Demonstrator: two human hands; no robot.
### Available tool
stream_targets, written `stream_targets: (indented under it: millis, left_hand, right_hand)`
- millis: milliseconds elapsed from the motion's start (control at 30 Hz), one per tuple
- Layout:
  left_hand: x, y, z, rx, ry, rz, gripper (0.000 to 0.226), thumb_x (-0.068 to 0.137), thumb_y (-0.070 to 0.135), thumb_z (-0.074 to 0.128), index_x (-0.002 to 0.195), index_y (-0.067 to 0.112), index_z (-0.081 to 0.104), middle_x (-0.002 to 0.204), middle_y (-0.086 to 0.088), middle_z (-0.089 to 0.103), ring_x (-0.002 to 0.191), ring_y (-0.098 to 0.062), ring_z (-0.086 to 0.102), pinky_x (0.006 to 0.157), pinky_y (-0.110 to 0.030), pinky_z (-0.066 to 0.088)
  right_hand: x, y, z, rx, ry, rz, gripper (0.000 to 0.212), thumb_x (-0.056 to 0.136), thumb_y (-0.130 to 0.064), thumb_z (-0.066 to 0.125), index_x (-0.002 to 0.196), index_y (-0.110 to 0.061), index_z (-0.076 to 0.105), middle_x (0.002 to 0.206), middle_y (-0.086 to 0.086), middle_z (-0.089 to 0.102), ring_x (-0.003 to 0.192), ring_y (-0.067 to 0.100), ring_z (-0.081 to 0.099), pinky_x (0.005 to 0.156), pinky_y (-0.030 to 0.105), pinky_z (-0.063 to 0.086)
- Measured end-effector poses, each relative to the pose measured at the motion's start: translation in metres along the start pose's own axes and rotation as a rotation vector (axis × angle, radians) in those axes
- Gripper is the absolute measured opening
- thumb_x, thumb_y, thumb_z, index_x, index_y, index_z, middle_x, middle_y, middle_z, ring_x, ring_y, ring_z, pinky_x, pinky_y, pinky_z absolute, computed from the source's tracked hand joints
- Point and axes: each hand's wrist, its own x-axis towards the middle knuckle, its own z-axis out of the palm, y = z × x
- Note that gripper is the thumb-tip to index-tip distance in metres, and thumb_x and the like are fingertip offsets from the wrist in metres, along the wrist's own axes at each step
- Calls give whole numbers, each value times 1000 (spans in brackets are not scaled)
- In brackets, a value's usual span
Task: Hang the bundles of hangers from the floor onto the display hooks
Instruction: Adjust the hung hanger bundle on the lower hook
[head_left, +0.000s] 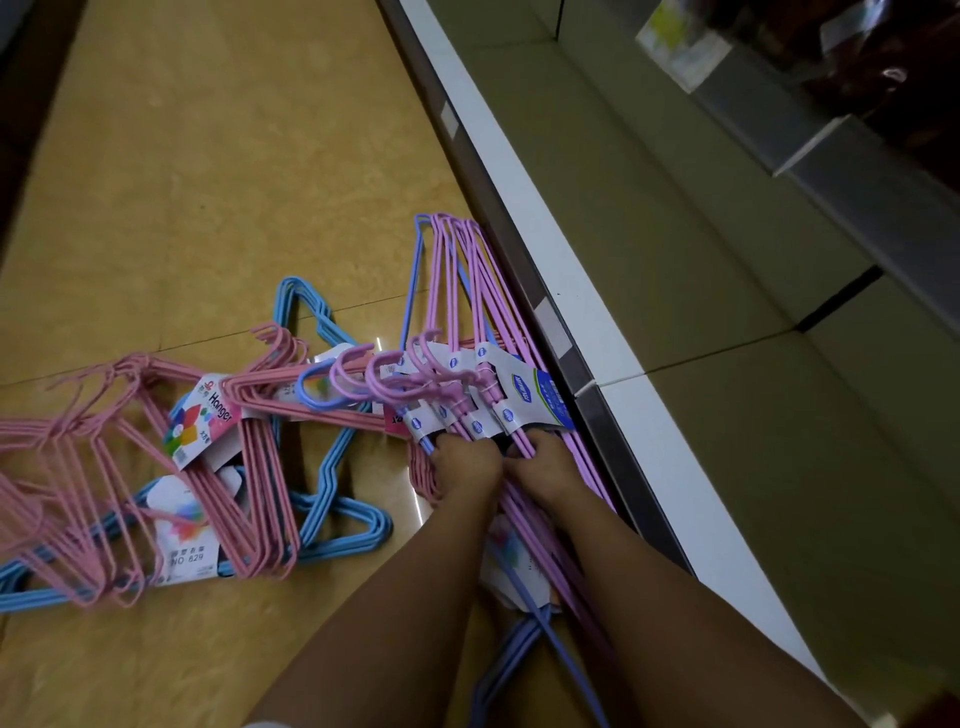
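A glossy tan tiled floor (182, 182) runs beside a white-edged low shelf (524, 218), bare along its lit stretch. No display hooks show, and I would judge nothing hung yet. Most stock lies loose: pink bundles (104, 467) and blue bundles (332, 467) sprawl at left. Against the shelf edge stands a lilac bundle stack (467, 312), gripped low down by both hands, the left hand (465, 460) and right hand (545, 467) curled tight around its wires. One card label (205, 415) reads "Hanger"; another reads "NO 829".
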Motion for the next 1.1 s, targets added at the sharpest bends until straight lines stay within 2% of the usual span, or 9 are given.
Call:
stream_targets:
  millis: [67, 167, 300, 400, 500, 600, 767, 900, 1100]
  left_hand:
    - [26, -15, 13, -55, -24, 7, 56, 59, 21, 44, 110, 3, 56, 112, -19, 61, 101, -38, 59, 90, -48, 52]
    - [39, -24, 19, -30, -72, -1, 59, 56, 22, 44, 111, 5, 55, 113, -19, 60, 99, -39, 60, 87, -51, 54]
    - [-4, -5, -6, 69, -56, 64, 33, 83, 15, 49, 114, 4, 51, 116, -22, 54, 101, -40, 56, 87, -43, 51]
    - [-14, 0, -10, 156, 26, 258, 31, 92, 11, 46, 123, 6, 51, 121, -18, 54, 108, -35, 55, 86, -35, 43]
    - [-23, 16, 3, 21, -157, 329, 31, 98, 12, 42, 124, 3, 55, 124, -17, 59, 109, -30, 57, 94, -33, 45]
    - [-41, 38, 10, -189, -379, 244, 29, 99, 11, 40, 118, 1, 60, 108, -13, 64, 80, -16, 59, 70, -25, 49]
    - [-50, 64, 13, -259, -543, 193, 39, 100, 16, 43, 138, 15, 48, 136, -10, 55, 126, -23, 50, 108, -40, 35]
    - [-52, 80, 20, -365, -554, 239, 49, 98, 13, 47, 143, 31, 37, 132, -4, 58, 115, -24, 59, 102, -41, 46]
    - [-68, 108, -2, -407, -473, 343, 46, 96, 9, 50, 137, 27, 42, 124, -6, 62, 110, -24, 62, 100, -45, 47]
  right_hand:
    - [-1, -2, -1, 31, 0, -5, 18, 72, -13, 75, 83, -14, 61, 76, 1, 64, 73, 18, 61, 71, 29, 50]
    - [6, 3, -4, 25, 16, -24, 54, 53, -35, 75, 102, -15, 65, 93, 6, 70, 87, 26, 67, 82, 42, 55]
    - [-3, -7, -23, -71, 83, -17, 22, 73, -14, 69, 94, -8, 64, 87, 12, 67, 83, 30, 64, 75, 37, 51]
    - [-8, -11, -34, -112, 115, -43, 10, 79, -13, 64, 87, -13, 58, 84, 9, 62, 80, 27, 60, 70, 32, 45]
    - [-12, -11, -35, -184, 166, -82, 15, 82, -20, 62, 96, -15, 61, 94, 9, 65, 89, 30, 61, 71, 32, 45]
    - [-22, -14, -36, -252, 345, -60, 27, 84, -37, 60, 105, -20, 61, 100, 6, 67, 95, 29, 63, 71, 30, 43]
    - [-31, -25, -50, -318, 529, -24, 29, 89, -40, 55, 107, -19, 61, 101, 7, 68, 95, 30, 63, 71, 30, 43]
    - [-32, -41, -50, -324, 551, -45, 26, 90, -44, 51, 97, -21, 60, 93, 4, 68, 89, 28, 63, 71, 30, 46]
    - [-49, -84, -57, -321, 549, -113, 23, 91, -41, 48, 93, -20, 58, 90, 4, 67, 86, 27, 63, 69, 30, 45]
